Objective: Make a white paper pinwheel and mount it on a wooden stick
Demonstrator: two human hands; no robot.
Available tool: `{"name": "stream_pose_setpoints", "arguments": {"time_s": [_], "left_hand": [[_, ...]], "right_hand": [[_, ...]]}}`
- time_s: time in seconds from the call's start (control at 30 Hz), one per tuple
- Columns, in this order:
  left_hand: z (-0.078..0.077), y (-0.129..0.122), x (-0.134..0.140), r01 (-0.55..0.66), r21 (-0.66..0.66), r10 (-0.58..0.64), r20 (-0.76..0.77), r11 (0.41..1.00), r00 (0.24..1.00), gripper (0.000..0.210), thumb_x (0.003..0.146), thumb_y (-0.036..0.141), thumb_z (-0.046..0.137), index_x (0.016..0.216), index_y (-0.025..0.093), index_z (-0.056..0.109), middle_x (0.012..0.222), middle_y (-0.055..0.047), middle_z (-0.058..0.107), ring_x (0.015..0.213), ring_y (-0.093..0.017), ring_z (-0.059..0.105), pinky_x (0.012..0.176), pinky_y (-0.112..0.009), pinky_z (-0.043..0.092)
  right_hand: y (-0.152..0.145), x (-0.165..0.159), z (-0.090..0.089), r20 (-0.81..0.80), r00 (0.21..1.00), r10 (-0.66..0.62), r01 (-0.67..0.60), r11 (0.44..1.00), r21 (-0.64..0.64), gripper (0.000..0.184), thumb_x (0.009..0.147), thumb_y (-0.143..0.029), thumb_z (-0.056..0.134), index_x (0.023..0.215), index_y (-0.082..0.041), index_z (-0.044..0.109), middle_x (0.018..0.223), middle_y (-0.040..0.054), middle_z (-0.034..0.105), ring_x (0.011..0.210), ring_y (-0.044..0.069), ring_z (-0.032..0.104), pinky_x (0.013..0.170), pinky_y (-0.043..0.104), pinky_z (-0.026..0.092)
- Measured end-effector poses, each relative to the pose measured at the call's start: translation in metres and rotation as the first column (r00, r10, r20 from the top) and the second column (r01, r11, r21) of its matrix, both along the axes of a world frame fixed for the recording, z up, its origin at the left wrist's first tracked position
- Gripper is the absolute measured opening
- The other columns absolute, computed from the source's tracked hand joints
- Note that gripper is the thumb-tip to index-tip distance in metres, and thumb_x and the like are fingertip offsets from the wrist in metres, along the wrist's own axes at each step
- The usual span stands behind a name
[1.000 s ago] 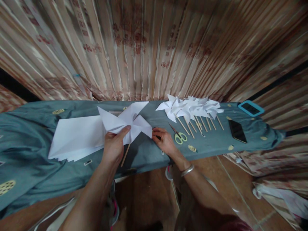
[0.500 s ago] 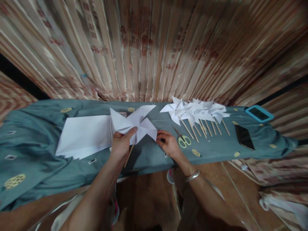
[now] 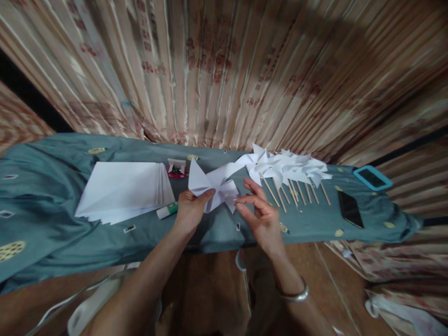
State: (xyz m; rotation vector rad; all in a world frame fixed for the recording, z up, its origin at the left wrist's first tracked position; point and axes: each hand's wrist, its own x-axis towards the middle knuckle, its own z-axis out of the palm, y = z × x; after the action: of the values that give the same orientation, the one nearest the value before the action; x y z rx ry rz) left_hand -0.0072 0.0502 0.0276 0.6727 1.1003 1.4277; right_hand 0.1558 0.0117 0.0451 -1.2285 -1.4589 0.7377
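My left hand (image 3: 192, 209) is closed on a white paper pinwheel (image 3: 221, 179), its thumb pressed near the centre of the blades. The stick of this pinwheel is hidden. At the lower right blade, the thumb and index finger of my right hand (image 3: 261, 212) come together at the paper's edge; its other fingers are raised. To the left of the pinwheel are a small open red box (image 3: 177, 169) with dark bits inside and a glue stick (image 3: 167, 211). Several finished pinwheels (image 3: 289, 167) with wooden sticks lie in an overlapping row to the right.
A stack of white paper (image 3: 121, 189) lies on the left of the green cloth-covered table (image 3: 217, 235). On the right are a black phone (image 3: 350, 210) and a blue-framed device (image 3: 373, 177). A pleated curtain (image 3: 210, 93) hangs close behind the table.
Both hands and the pinwheel have shifted right, and the blades are tilted differently. The red box and glue stick have come into sight, while the scissors are now hidden behind my right hand.
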Motion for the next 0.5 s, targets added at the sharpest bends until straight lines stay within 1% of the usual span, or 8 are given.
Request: {"name": "stream_pose_setpoints", "arguments": {"time_s": [0.1,0.23,0.33,0.5], "left_hand": [[0.000,-0.004,0.009,0.044,0.019,-0.043,-0.027,0.999,0.999,0.022,0.055,0.027,0.081,0.073,0.015,0.076,0.075,-0.004,0.077,0.068,-0.020,0.066,0.068,-0.031,0.051],[0.003,-0.008,0.018,0.083,0.026,-0.081,-0.060,0.996,0.995,0.022,0.056,0.026,0.080,0.074,0.015,0.076,0.076,-0.005,0.077,0.069,-0.021,0.066,0.070,-0.031,0.050],[0.006,-0.011,0.024,0.110,0.035,-0.107,-0.070,0.993,0.992,0.021,0.057,0.026,0.079,0.075,0.015,0.076,0.079,-0.005,0.077,0.072,-0.022,0.067,0.072,-0.032,0.051],[0.007,-0.012,0.032,0.132,0.037,-0.129,-0.063,0.991,0.990,0.017,0.058,0.026,0.076,0.072,0.016,0.076,0.077,-0.005,0.077,0.073,-0.023,0.067,0.070,-0.032,0.052]], "right_hand": [[-0.001,-0.015,0.000,0.076,0.997,0.010,-0.011,1.000,0.010,0.006,0.083,-0.027,0.065,0.081,-0.024,0.071,0.147,0.0032,0.044,0.136,0.024,0.042,0.114,0.044,0.032],[0.002,-0.013,-0.003,0.123,0.991,-0.051,0.049,0.999,0.017,0.008,0.085,-0.026,0.063,0.084,-0.023,0.070,0.152,0.0027,0.036,0.140,0.025,0.036,0.116,0.045,0.029],[0.004,-0.007,-0.005,0.138,0.987,-0.079,0.075,0.997,0.033,0.009,0.085,-0.027,0.062,0.084,-0.023,0.070,0.154,0.0014,0.034,0.141,0.026,0.034,0.117,0.047,0.026],[0.004,-0.003,-0.005,0.113,0.991,-0.077,0.070,0.996,0.063,0.010,0.085,-0.030,0.063,0.085,-0.024,0.071,0.154,0.0011,0.033,0.142,0.026,0.033,0.118,0.045,0.024]]}}
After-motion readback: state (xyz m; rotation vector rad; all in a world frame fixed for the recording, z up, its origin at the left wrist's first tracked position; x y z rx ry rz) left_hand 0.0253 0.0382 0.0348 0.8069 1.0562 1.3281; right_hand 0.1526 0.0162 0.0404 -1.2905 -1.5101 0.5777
